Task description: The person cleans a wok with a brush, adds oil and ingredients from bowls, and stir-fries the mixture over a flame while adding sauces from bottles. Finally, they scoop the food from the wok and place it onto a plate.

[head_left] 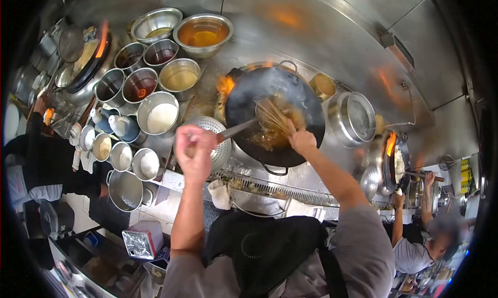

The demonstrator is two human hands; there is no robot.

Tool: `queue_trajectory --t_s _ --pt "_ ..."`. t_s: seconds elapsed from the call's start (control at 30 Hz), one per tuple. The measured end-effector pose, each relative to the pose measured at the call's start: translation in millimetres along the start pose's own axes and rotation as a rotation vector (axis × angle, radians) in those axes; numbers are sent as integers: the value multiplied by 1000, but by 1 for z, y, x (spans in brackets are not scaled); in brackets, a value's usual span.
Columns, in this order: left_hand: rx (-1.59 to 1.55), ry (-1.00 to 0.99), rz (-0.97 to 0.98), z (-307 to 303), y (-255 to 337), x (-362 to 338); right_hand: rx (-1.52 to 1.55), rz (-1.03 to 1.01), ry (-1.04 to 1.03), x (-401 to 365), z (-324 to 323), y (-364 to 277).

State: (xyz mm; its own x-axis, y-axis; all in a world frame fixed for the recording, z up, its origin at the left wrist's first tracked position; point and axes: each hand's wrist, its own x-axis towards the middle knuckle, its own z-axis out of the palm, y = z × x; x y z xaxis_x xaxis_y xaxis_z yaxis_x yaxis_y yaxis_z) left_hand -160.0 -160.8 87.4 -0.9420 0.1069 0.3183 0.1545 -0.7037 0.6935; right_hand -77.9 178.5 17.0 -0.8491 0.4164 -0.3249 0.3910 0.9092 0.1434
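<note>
A large black wok (244,98) sits over the burner, with steam rising and brown, bubbling liquid (275,137) in its bottom. My left hand (194,152) is closed round the grip of a long metal ladle (238,128), whose head reaches into the wok and is partly covered by a brush. That bamboo wok brush (272,114), a bundle of thin sticks, is in my right hand (302,141), its bristles over the liquid against the ladle's head. Beside my left hand lies a perforated strainer (220,150).
Flames (225,85) show at the wok's left rim. Steel pots of sauces (179,76) and bowls of white powder (146,163) crowd the left. A lidded steel pot (340,119) stands right. Co-workers (423,246) are at other woks on both sides.
</note>
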Motion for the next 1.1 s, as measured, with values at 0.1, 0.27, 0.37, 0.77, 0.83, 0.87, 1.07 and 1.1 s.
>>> queue_trajectory --t_s 0.1,0.27,0.37,0.77,0.83,0.87,1.07,1.1 --pt "143 -188 -12 19 -1 -1 -221 -121 -60 2 -2 -21" --pt "-1 -279 -18 16 17 14 320 -179 -288 15 -134 3" --pt "-9 -117 -45 3 -5 19 217 -150 -56 3 -6 -14" --pt "1435 -744 -125 -53 5 -24 549 -1 -106 1 2 20" --pt "1664 -830 -72 -46 -20 -60 1194 80 -471 -3 -12 9" --pt "1784 -882 -104 -37 -24 -74 1200 75 -455 -2 -12 4" --pt "1172 -741 -721 -64 -48 -62 831 -223 1 -26 5 -20" --pt "409 -462 -1092 -74 -49 -57 670 -289 69 -51 -13 -27"
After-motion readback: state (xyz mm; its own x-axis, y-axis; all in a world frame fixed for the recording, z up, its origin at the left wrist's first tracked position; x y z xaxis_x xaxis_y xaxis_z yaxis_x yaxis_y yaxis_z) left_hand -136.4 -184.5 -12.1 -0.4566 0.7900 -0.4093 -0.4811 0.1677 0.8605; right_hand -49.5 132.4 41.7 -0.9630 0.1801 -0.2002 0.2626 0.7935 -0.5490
